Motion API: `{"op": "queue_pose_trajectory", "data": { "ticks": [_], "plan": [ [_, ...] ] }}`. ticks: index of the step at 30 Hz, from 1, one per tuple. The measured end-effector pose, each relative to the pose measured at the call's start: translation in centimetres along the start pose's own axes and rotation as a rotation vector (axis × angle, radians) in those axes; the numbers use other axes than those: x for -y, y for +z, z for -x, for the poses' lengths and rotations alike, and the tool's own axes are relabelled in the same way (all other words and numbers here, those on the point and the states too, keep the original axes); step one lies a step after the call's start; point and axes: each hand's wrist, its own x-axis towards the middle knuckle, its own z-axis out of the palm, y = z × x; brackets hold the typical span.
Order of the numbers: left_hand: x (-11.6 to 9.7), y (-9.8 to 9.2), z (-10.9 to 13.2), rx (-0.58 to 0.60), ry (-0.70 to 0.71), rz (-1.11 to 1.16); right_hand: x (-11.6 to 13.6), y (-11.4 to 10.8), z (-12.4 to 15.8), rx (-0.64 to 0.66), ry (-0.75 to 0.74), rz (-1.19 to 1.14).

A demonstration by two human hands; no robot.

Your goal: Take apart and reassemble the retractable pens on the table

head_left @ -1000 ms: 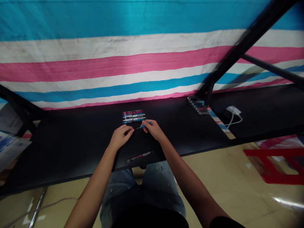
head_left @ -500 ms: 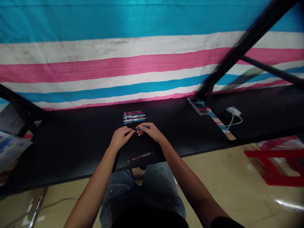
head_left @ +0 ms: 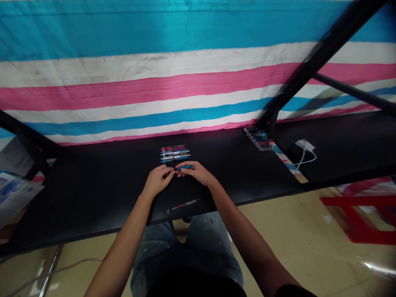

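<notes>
Both my hands meet over the middle of a black table (head_left: 93, 194). My right hand (head_left: 195, 173) pinches a blue pen (head_left: 185, 167) that lies roughly level. My left hand (head_left: 157, 179) has its fingertips closed at the pen's left end. Just beyond the hands lies a neat row of several pens (head_left: 174, 152), side by side, in red, blue and white. A single dark pen with a red band (head_left: 181, 205) rests near the table's front edge, below my hands.
A striped blue, white and pink cloth (head_left: 154, 82) hangs behind the table. A black slanted post (head_left: 309, 62) rises at the right. A white charger with cable (head_left: 305, 148) lies on the neighbouring table. A red stool (head_left: 359, 218) stands on the floor at the right.
My right hand has brought the blue pen leftward to meet my left hand, and the two hands are now joined at the pen. The other pens have not moved.
</notes>
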Motion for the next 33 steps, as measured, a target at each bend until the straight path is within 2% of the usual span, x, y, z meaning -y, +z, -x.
{"op": "queue_pose_trajectory", "data": {
  "ticks": [5, 9, 14, 17, 23, 33],
  "plan": [
    [0.1, 0.2, -0.1, -0.044, -0.018, 0.002, -0.3, 0.2, -0.2, -0.049, -0.04, -0.079],
    [0.1, 0.1, -0.2, -0.081, -0.027, 0.011, -0.7, -0.1, -0.4, -0.154, -0.046, -0.219],
    [0.1, -0.1, -0.3, -0.122, -0.033, 0.001, -0.9, -0.5, -0.7, -0.283, -0.104, -0.237],
    [0.1, -0.1, -0.4, -0.119, -0.022, 0.022, -1.2, -0.6, -0.8, -0.282, -0.083, -0.188],
    [0.3, 0.0, -0.3, -0.151, -0.014, 0.046, -1.0, -0.6, -0.6, -0.296, -0.095, 0.052],
    [0.7, 0.0, -0.3, -0.174, -0.037, 0.017, -1.7, -0.7, -1.1, -0.328, -0.107, -0.041]
  ]
}}
